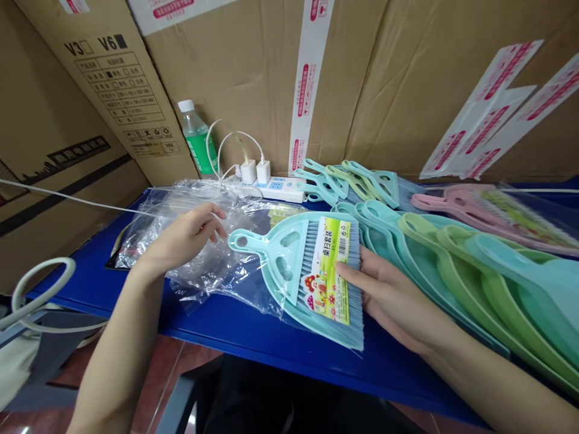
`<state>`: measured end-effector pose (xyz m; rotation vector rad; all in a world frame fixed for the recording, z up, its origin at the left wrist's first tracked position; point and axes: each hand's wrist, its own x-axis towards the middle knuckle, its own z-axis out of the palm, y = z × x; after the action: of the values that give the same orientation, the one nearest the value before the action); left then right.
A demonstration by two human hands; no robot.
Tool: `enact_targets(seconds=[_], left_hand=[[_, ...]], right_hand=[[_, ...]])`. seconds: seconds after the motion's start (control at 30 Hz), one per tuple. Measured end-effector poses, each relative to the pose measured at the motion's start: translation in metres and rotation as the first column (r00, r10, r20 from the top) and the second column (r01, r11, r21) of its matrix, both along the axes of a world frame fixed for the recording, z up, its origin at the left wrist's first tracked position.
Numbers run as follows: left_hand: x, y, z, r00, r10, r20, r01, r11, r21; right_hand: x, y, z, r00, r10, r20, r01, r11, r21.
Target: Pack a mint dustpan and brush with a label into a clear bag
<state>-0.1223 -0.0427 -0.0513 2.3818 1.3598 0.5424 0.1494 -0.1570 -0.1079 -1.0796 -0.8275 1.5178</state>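
My right hand (pixel 384 289) grips a turquoise dustpan (pixel 271 283) by its wide end, thumb on top. A small brush (pixel 307 265) of the same colour with grey-blue bristles lies in the pan, and a printed label card (pixel 332 271) covers part of the bristles. Left of the handle, my left hand (pixel 192 235) hovers with its fingers loosely bent and apart, holding nothing. Beneath it and partly under the dustpan lie clear plastic bags (pixel 203 271), crumpled on the blue table (pixel 217 334).
Nested turquoise and green dustpans (pixel 443 259) fill the table's right side. Behind them are several small brushes (pixel 357 184) and a pink dustpan set (pixel 488 211). A power strip (pixel 284 188) with white chargers and a green-labelled bottle (pixel 199 141) stand before cardboard boxes (pixel 235 66).
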Motion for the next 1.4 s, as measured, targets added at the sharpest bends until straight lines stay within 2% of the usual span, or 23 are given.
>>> enact_targets(seconds=[0.2,0.37,0.6,0.87,1.07,1.27,1.4], left_hand=[[0.004,-0.002,-0.001,0.979,-0.082,0.188,0.121,0.971,-0.205],[0.005,-0.001,-0.001,0.964,-0.077,0.253,0.151,0.946,-0.286],[0.003,0.004,-0.004,0.965,-0.170,0.200,0.206,0.963,-0.176],[0.004,0.006,-0.004,0.957,-0.075,0.279,0.166,0.933,-0.318],[0.006,0.005,-0.002,0.948,-0.055,0.314,0.163,0.930,-0.329],[0.011,0.002,-0.001,0.965,-0.173,0.199,0.214,0.954,-0.208],[0.012,0.000,-0.003,0.968,-0.190,0.163,0.216,0.962,-0.164]], right_hand=[[0.002,0.000,-0.002,1.000,-0.022,-0.011,0.022,1.000,-0.019],[0.002,0.000,-0.002,1.000,-0.015,-0.001,0.015,1.000,-0.013],[0.002,0.002,-0.004,1.000,-0.005,-0.004,0.005,1.000,-0.008],[0.001,0.001,-0.002,1.000,-0.019,-0.013,0.018,1.000,-0.013],[0.002,0.002,-0.001,0.998,-0.057,0.005,0.057,0.998,-0.028],[0.000,0.002,0.000,0.999,-0.028,-0.028,0.027,0.998,-0.057],[0.001,0.003,-0.001,0.999,-0.020,-0.041,0.018,0.998,-0.055]])
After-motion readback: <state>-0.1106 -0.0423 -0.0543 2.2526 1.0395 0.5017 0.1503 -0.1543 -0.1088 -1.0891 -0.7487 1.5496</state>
